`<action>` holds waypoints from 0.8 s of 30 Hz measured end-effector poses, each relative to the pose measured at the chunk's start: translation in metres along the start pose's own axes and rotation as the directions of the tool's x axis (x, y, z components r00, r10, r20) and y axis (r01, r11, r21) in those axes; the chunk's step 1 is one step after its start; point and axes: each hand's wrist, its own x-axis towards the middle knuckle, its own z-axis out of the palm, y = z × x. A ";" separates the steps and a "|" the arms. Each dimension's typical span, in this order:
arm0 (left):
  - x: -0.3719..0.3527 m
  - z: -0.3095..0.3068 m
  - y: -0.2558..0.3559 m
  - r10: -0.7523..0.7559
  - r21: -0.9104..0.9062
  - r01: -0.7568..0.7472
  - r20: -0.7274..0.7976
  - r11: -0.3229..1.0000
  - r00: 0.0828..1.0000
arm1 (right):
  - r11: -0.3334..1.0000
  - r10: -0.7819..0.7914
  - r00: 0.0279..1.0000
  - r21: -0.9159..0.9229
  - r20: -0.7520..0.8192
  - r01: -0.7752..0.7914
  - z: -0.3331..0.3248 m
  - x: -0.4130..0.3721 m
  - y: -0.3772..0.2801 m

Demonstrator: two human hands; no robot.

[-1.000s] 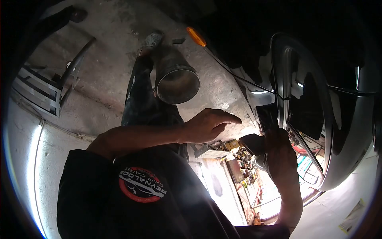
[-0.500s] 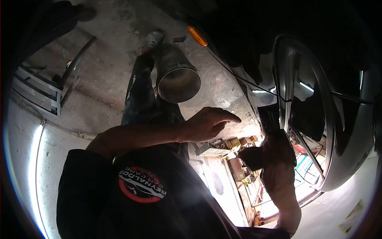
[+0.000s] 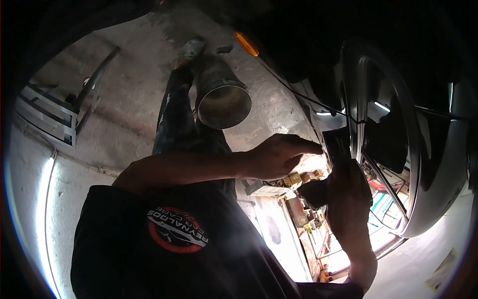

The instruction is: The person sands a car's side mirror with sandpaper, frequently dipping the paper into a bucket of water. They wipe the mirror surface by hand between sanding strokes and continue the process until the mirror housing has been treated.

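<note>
My right hand is closed around a dark block-like object and held against the lower edge of a glossy black car body. My left hand reaches in from the left, palm down, fingers stretched out and empty. Its fingertips are close to a dark rectangular piece on the car's edge; whether they touch it I cannot tell. I wear a black shirt with a red round logo.
A metal bucket-like cylinder lies on the concrete floor beside my leg. An orange object and a thin black cable lie near the car. A slatted grille and a curved trim strip rest at left.
My left hand has moved right, toward the dark piece on the car's edge. My right hand stays closed on the dark object and has shifted only slightly.
</note>
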 end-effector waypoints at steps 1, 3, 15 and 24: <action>0.005 0.008 -0.003 0.086 -0.018 -0.087 -0.022 0.996 0.996 | 0.999 -0.001 1.000 0.043 -0.026 0.002 -0.007 -0.008 -0.007; 0.014 0.023 0.003 0.053 -0.068 -0.051 0.027 0.996 0.998 | 0.999 -0.002 1.000 0.040 -0.012 0.002 -0.007 -0.035 -0.014; 0.003 0.094 0.011 0.102 -0.182 -0.089 0.064 0.979 0.993 | 0.976 0.173 0.940 0.177 -0.295 -0.124 0.022 -0.093 -0.015; -0.021 0.120 -0.001 0.281 -0.149 -0.293 -0.094 0.945 0.955 | 0.988 0.143 0.840 0.031 -0.523 -0.149 0.062 -0.097 -0.006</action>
